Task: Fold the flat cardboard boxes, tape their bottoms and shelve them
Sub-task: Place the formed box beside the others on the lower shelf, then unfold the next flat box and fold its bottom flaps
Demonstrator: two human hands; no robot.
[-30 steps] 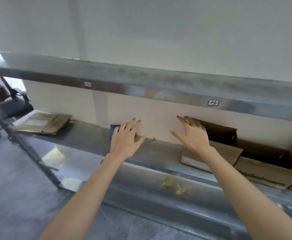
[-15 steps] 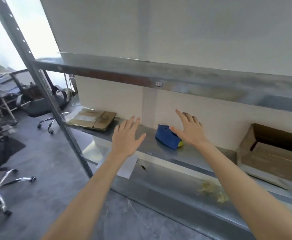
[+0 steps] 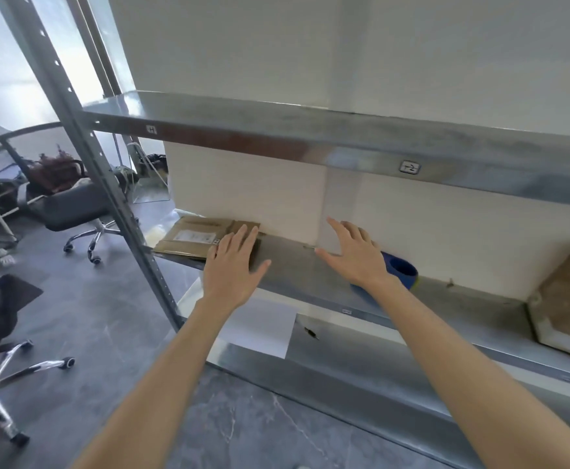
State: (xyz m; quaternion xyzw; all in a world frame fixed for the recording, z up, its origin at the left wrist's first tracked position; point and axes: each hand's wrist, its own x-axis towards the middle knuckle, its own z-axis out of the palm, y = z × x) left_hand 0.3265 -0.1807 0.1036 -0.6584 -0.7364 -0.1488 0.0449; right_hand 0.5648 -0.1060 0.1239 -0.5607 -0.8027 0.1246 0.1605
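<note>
The flat cardboard boxes are stacked at the left end of the middle shelf, label up, long axis along the shelf. Fetching a fresh flat is judged the step in hand, so a grip on its near edge is called for next. The left hand is spread over the stack's right end, the right hand is held open beside it, and nothing is gripped.

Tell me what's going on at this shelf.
A person reaches both bare hands toward the grey metal shelf, holding nothing. The open left hand is at the corner of the flat brown cardboard boxes at the shelf's left end; contact is unclear. The open right hand hovers before a blue roll, probably tape. A folded brown cardboard box sits far right.
</note>
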